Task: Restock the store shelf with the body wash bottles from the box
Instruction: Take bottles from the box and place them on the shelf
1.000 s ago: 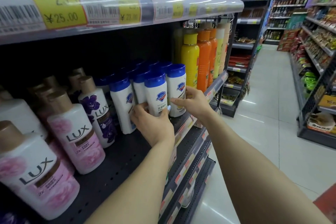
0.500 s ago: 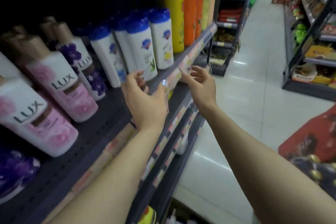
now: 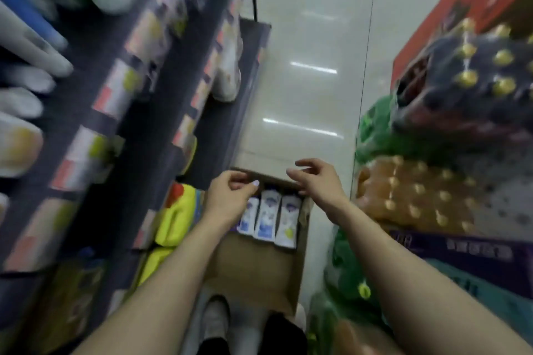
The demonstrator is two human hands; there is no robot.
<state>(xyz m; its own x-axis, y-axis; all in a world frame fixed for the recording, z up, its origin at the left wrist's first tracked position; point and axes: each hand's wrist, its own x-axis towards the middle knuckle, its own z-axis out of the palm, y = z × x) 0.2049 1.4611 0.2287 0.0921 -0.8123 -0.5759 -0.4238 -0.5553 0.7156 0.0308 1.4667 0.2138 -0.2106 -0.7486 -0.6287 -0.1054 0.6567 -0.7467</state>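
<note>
Down on the floor, the cardboard box (image 3: 261, 265) holds three white body wash bottles (image 3: 266, 217) with blue labels, lying side by side just under both hands. The left hand (image 3: 227, 199) and right hand (image 3: 318, 181) hang loosely curled with an empty grip. The bottles look smooth, so a hasty grab could let one slip.

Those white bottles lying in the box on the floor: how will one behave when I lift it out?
The white bottles lie packed side by side in the cardboard box, so one probably slides out endwise rather than rolling. Their glossy plastic may be slippery. Likely full, so fairly heavy for their size. Neither the left hand nor the right hand holds one.
</note>
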